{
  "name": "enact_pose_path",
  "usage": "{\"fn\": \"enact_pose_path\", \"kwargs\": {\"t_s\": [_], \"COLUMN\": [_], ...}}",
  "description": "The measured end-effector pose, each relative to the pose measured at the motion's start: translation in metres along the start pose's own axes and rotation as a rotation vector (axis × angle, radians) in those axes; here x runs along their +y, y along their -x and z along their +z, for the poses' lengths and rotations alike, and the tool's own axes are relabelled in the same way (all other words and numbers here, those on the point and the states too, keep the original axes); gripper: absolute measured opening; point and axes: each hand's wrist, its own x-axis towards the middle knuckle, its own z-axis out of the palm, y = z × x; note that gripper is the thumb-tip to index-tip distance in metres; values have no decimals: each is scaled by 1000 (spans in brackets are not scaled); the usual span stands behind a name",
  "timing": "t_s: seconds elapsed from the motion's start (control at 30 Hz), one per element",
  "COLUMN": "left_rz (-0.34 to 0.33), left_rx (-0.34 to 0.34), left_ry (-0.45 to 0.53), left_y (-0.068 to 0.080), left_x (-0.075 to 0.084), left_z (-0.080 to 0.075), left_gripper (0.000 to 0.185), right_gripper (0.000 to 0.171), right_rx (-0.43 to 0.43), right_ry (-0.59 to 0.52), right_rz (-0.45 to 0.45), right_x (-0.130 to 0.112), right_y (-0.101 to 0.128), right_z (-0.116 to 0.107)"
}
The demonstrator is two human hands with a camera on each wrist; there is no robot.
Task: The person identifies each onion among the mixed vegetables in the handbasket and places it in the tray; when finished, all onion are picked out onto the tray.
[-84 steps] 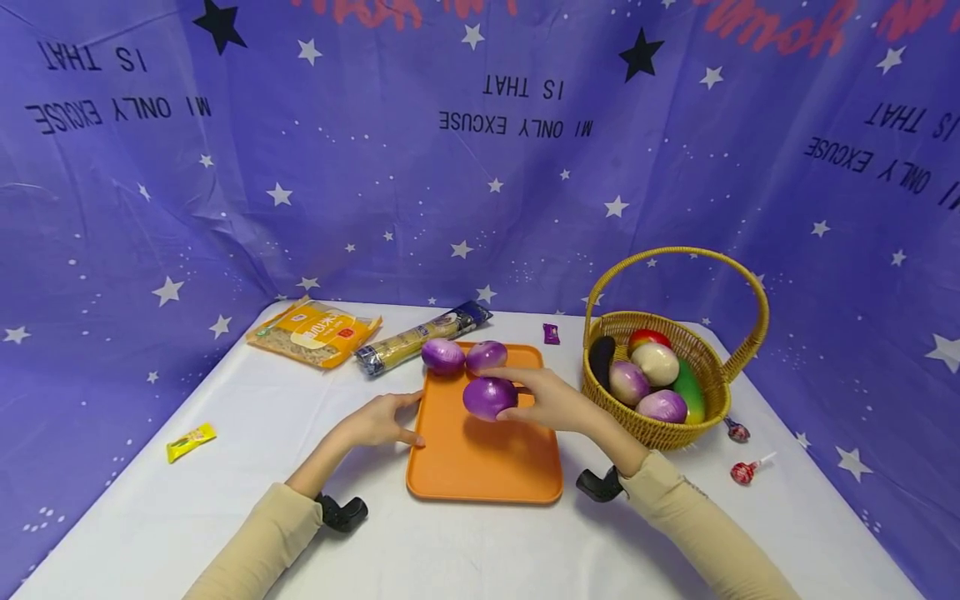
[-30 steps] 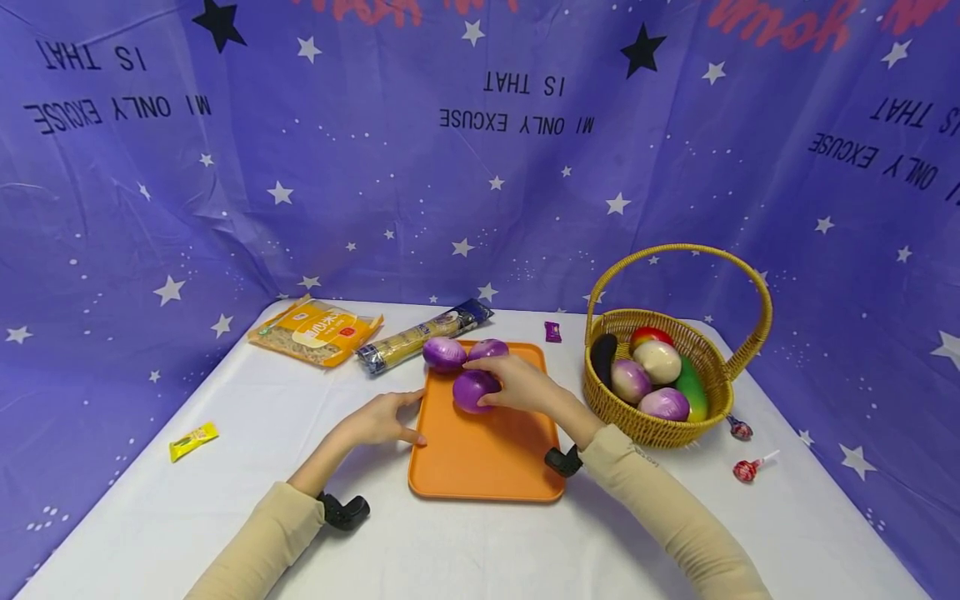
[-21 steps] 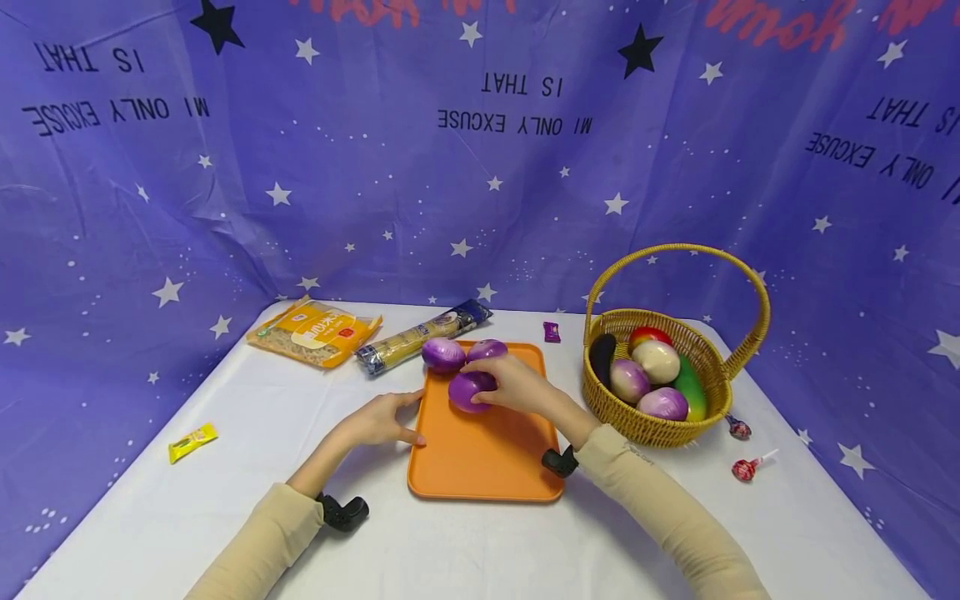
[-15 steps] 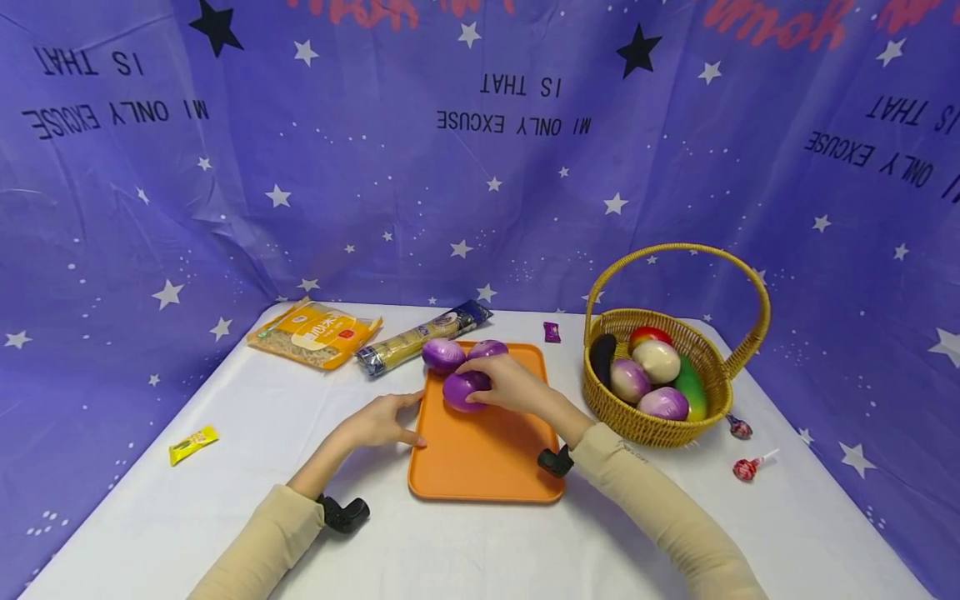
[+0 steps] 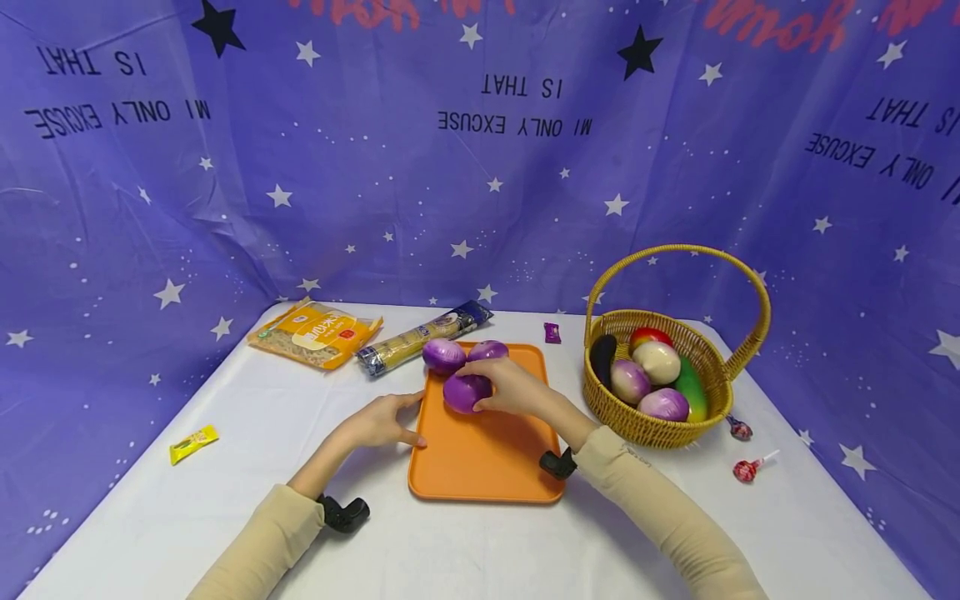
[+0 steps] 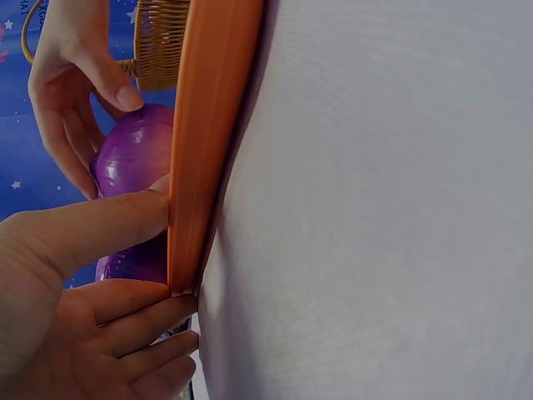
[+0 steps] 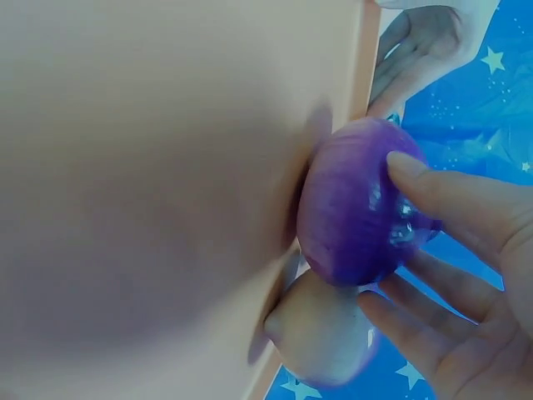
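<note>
My right hand (image 5: 510,387) holds a purple onion (image 5: 462,395) over the upper part of the orange tray (image 5: 487,467). In the right wrist view the thumb lies on the onion (image 7: 362,200) and the fingers are behind it. Two more purple onions, a left one (image 5: 444,356) and a right one (image 5: 489,349), lie at the tray's far end; the right one is partly hidden by my hand. My left hand (image 5: 377,422) touches the tray's left rim, thumb and fingertips spread along it. In the left wrist view its fingers (image 6: 141,329) are nearly straight against the tray's side.
A wicker basket (image 5: 637,429) with onions and other produce stands right of the tray. Behind are a noodle pack (image 5: 420,337) and an orange food bag (image 5: 315,333). A yellow candy (image 5: 193,444), a purple candy (image 5: 552,332) and a red lollipop (image 5: 745,471) lie around.
My right hand has carried the held onion leftward, close to the two others, then turned it slightly. My left hand has stayed at the tray's rim.
</note>
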Motion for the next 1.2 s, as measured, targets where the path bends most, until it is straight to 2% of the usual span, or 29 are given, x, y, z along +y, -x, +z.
{"fn": "enact_pose_path", "kwargs": {"t_s": [0.5, 0.8, 1.0, 1.2], "left_rz": [1, 7, 7, 0], "left_rx": [-2, 2, 2, -3], "left_ry": [3, 10, 10, 6], "left_y": [1, 1, 1, 1], "left_x": [2, 1, 1, 1], "left_z": [1, 1, 0, 0], "left_gripper": [87, 87, 88, 88], "right_gripper": [59, 59, 52, 52], "right_rx": [-14, 53, 122, 158], "right_ry": [-5, -53, -123, -72], "right_rz": [2, -18, -89, -53], "right_x": [1, 4, 7, 7], "right_y": [7, 15, 32, 63], "right_z": [-2, -10, -22, -40]}}
